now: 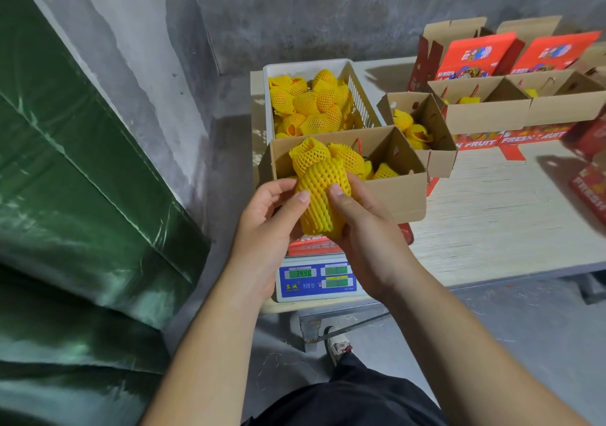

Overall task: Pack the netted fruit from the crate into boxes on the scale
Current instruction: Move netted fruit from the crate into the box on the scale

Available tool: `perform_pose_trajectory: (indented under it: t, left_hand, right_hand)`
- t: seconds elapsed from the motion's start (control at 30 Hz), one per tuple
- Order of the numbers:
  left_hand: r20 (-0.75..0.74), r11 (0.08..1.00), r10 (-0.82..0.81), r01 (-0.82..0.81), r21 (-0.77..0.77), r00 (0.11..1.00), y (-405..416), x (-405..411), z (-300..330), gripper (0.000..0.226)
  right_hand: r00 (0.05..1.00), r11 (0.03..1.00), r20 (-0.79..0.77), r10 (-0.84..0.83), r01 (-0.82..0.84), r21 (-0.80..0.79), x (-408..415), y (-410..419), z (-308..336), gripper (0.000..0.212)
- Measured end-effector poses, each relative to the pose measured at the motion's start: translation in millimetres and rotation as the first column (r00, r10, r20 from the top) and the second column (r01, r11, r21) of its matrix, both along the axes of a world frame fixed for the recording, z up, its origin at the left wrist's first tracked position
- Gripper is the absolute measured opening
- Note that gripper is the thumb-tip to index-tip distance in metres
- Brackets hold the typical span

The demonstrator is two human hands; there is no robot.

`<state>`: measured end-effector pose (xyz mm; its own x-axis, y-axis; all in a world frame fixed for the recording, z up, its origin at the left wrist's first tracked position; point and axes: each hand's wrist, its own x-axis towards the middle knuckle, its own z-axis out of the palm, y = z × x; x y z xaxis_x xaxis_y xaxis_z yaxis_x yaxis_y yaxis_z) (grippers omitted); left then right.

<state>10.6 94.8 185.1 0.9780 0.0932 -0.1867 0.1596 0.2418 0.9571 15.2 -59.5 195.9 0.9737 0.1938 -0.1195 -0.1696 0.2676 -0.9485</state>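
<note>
Hands: my left hand (269,211) and right hand (359,220) together, both gripping one netted fruit (321,196).
Fruit: above the scale (316,278), bench's near-left corner.
Risk: box (400,192) crowded; fruit may roll out.

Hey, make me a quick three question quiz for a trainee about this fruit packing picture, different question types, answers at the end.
1. True or false: both the left hand and right hand hold one netted fruit.
2. Multiple choice: the white crate sits A) behind the box on the scale, B) on the floor, C) on the green tarp.
3. Fill in: the scale has a ___ front panel.

Key: 1 true; 2 A; 3 blue.
</note>
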Motion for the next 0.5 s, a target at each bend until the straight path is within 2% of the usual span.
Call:
perform_pose_trajectory:
  t: [0.07, 0.13, 0.3, 0.5]
  left_hand:
    - [0.005, 1.000, -0.013, 0.013, -0.011, 1.000, 2, 0, 0, 0.056]
    - [0.008, 0.999, -0.030, 0.030, -0.021, 1.000, 2, -2, -1, 0.055]
    - [0.013, 0.999, -0.031, 0.031, -0.014, 0.999, 0, -6, -3, 0.049]
    - [0.006, 1.000, -0.001, 0.002, -0.031, 1.000, 0, -3, -2, 0.063]
  right_hand:
    - [1.000, 1.000, 0.004, 0.003, -0.004, 0.011, -1, 1, 0, 0.023]
    - [1.000, 1.000, 0.013, 0.003, -0.003, -0.007, -2, 1, 0, 0.021]
    - [0.999, 0.999, 0.039, 0.017, -0.015, -0.043, -3, 7, -2, 0.027]
    - [0.995, 0.995, 0.073, 0.074, -0.069, -0.070, -1, 12, -4, 0.034]
